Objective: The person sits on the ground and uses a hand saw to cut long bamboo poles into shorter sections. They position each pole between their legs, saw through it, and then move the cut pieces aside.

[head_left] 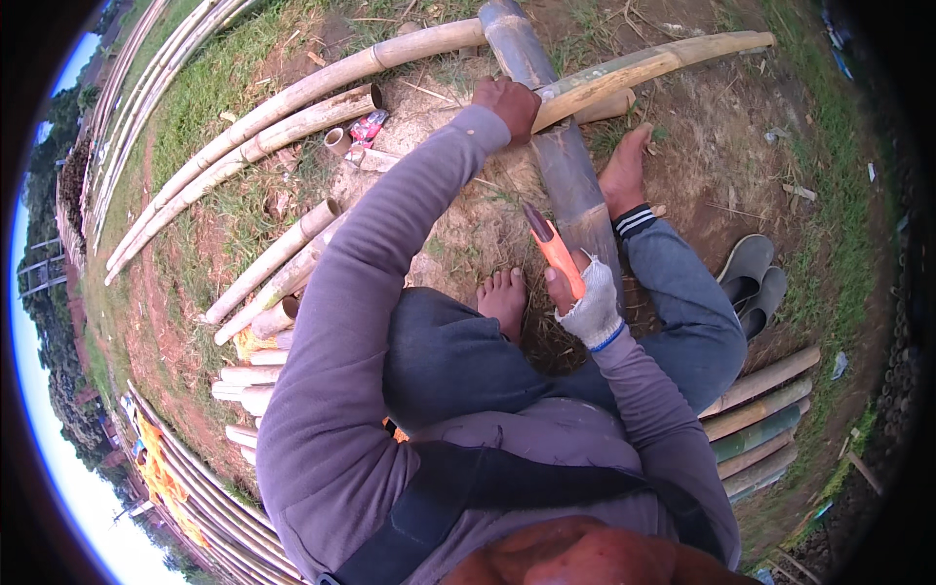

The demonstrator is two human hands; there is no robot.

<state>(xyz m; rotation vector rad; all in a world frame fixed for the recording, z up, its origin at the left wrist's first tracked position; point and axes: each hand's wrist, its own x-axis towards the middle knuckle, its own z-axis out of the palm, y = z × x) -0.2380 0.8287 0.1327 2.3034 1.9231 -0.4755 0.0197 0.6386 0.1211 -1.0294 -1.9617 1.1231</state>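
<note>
My left hand [507,109], bare, is closed on the near end of a split bamboo piece [663,64]. The piece lies across a thick grey bamboo pole [568,175] and reaches out to the right, its pale cut side showing. In a white glove with bare fingertips, my right hand [590,300] grips a knife-like tool with an orange handle [559,255] and a dark, narrow end pointing away from me. The tool is beside the grey pole, apart from the split piece. My bare feet are on either side of the pole.
Long bamboo poles [283,102] lie on the left, with shorter pieces [278,261] nearer me. More cut lengths [760,409] are stacked at the lower right. Grey slip-on shoes [749,278] sit beside my knee. A red wrapper [369,125] and a short bamboo ring [337,141] are on the dirt.
</note>
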